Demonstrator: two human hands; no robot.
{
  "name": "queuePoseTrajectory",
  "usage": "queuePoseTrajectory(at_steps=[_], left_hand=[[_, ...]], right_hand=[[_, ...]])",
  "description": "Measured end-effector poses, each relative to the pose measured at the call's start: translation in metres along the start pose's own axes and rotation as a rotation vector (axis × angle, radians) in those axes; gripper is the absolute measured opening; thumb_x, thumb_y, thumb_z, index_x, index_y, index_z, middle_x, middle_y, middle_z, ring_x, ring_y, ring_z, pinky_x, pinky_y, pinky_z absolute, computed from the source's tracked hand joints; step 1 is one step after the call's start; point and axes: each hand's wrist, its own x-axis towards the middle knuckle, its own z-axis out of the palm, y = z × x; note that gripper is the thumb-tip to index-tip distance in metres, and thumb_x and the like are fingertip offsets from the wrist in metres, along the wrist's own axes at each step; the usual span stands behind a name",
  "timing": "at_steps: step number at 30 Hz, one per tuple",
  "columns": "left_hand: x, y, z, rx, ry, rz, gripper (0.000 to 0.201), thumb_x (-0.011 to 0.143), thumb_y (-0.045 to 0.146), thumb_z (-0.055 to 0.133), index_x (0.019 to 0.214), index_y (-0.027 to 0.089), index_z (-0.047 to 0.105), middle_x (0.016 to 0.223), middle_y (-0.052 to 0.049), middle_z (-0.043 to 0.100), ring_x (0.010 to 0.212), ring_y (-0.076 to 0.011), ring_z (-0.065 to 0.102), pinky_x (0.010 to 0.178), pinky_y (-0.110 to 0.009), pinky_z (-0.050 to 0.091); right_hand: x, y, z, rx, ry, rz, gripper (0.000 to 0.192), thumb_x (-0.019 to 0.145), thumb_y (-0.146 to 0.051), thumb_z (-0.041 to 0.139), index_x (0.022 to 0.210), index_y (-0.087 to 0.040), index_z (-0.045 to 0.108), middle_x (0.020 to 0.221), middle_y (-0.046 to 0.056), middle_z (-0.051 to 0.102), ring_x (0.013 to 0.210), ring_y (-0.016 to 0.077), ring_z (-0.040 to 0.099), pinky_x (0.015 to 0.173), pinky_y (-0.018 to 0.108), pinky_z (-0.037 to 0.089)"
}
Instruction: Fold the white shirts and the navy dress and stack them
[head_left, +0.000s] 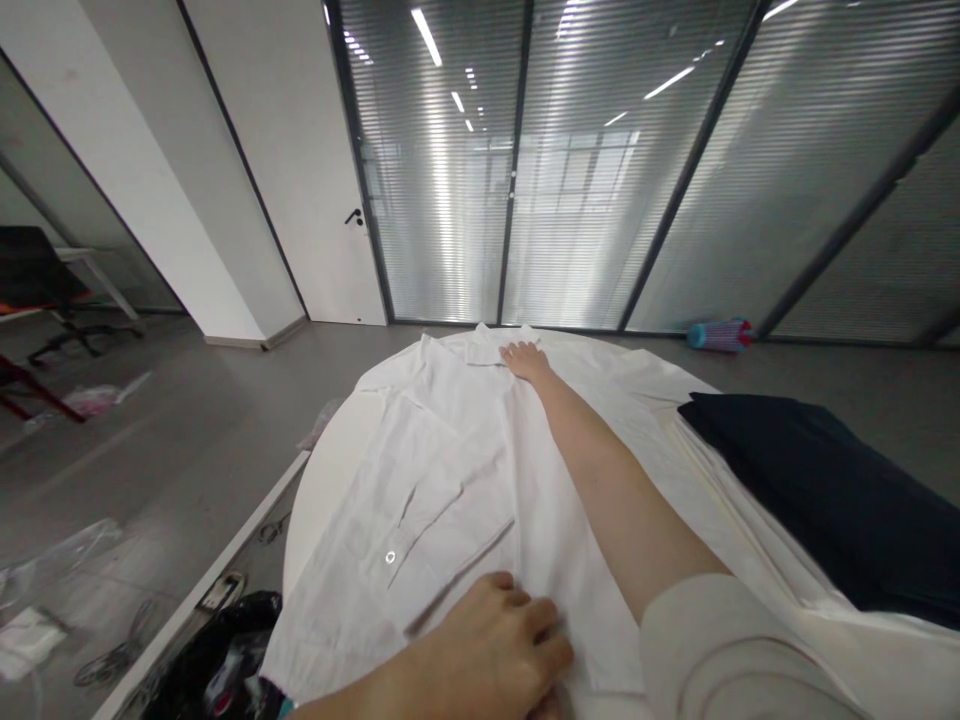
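Note:
A white shirt point(457, 450) lies spread on a round white table point(330, 470), its collar end at the far edge. One cuffed sleeve is folded across its front, with a small round button near the cuff slit. My right hand point(526, 361) reaches far over the cloth and rests flat near the collar, fingers apart. Close to me, my left hand point(517, 645) has its fingers curled down on the lower part of the shirt front; the fingertips are partly hidden, and they seem to grip the cloth.
A stack with dark navy folded cloth point(825, 490) on top of white cloth sits at the table's right. Below the left edge stands a black-lined bin point(225, 660). Plastic wrapping point(67, 555) and cables lie on the floor. A glass partition point(570, 200) rises behind the table.

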Motion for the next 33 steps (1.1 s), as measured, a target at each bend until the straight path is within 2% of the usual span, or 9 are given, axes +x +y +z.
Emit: queuePoseTrajectory(at_steps=[5,9,12,17,22,26,28,29,33], left_hand=[[0.017,0.004,-0.016,0.017,0.089,-0.146,0.027,0.095,0.037,0.051,0.078,0.018,0.059,0.071,-0.002,0.062,0.061,-0.0187,0.060,0.062,-0.036,0.046],[0.054,0.001,-0.025,0.017,0.141,-0.057,0.022,0.097,0.025,0.048,0.102,0.011,0.065,0.107,-0.012,0.069,0.103,-0.0257,0.065,0.087,-0.038,0.051],[0.072,-0.001,-0.013,0.020,0.163,0.097,0.048,0.103,0.040,0.040,0.134,0.006,0.054,0.144,-0.019,0.053,0.139,-0.0305,0.043,0.115,-0.045,0.035],[0.064,0.008,0.021,0.022,0.118,0.203,0.082,0.093,0.074,0.038,0.152,0.017,0.038,0.161,-0.014,0.033,0.149,-0.0319,0.028,0.122,-0.060,0.015],[0.053,0.022,0.046,0.051,0.098,0.320,0.038,0.102,0.040,0.045,0.132,0.023,0.062,0.152,-0.005,0.049,0.147,-0.0273,0.034,0.123,-0.055,0.023],[0.035,0.023,0.026,-0.216,0.015,0.441,0.034,0.106,0.031,0.036,0.114,0.029,0.069,0.130,0.003,0.069,0.131,-0.0140,0.055,0.117,-0.029,0.036],[0.018,0.012,0.000,-0.418,0.016,0.320,0.029,0.104,0.034,0.042,0.107,0.026,0.069,0.113,0.000,0.075,0.107,-0.0127,0.068,0.099,-0.022,0.048],[0.009,0.002,-0.014,-0.483,0.066,0.160,0.027,0.102,0.037,0.046,0.098,0.024,0.070,0.099,-0.001,0.077,0.091,-0.0134,0.071,0.086,-0.022,0.052],[-0.043,-0.052,-0.053,-0.259,0.341,-0.791,0.032,0.098,0.030,0.042,0.077,0.019,0.064,0.070,-0.003,0.066,0.064,-0.0164,0.061,0.061,-0.027,0.044]], right_hand=[[0.002,0.006,-0.013,-0.002,-0.001,-0.002,0.071,0.103,-0.056,0.008,0.158,-0.014,0.026,0.166,0.015,0.017,0.152,0.0325,0.014,0.119,0.053,0.015],[0.001,0.007,-0.023,-0.007,-0.040,0.002,0.069,0.104,-0.052,0.006,0.159,-0.014,0.024,0.167,0.016,0.012,0.152,0.0323,0.011,0.119,0.055,0.013],[-0.003,0.005,-0.017,0.002,-0.121,-0.014,0.074,0.102,-0.059,0.008,0.158,-0.016,0.027,0.167,0.016,0.015,0.152,0.0314,0.015,0.119,0.053,0.016],[-0.012,0.001,0.001,-0.005,-0.175,-0.028,0.085,0.096,-0.072,0.013,0.161,-0.019,0.017,0.168,0.012,0.007,0.154,0.0297,0.007,0.120,0.056,0.010],[-0.024,-0.002,-0.006,-0.040,-0.119,-0.033,0.083,0.097,-0.069,0.016,0.160,-0.015,0.023,0.166,0.016,0.016,0.152,0.0335,0.015,0.118,0.058,0.011],[-0.041,-0.027,-0.030,-0.149,0.116,-0.217,0.065,0.103,-0.049,0.028,0.148,-0.004,0.043,0.149,0.027,0.044,0.141,0.0388,0.032,0.116,0.060,0.013],[-0.054,-0.054,-0.042,-0.188,0.206,-0.390,0.050,0.105,-0.033,0.027,0.137,-0.005,0.053,0.139,0.026,0.052,0.133,0.0360,0.041,0.112,0.055,0.023],[-0.062,-0.070,-0.046,-0.193,0.212,-0.488,0.045,0.104,-0.028,0.027,0.131,-0.008,0.057,0.135,0.024,0.055,0.128,0.0335,0.046,0.109,0.051,0.029],[-0.113,-0.138,-0.053,-0.199,0.105,-0.921,0.025,0.100,-0.023,0.045,0.112,-0.019,0.067,0.117,0.011,0.065,0.109,0.0237,0.058,0.096,0.036,0.041]])
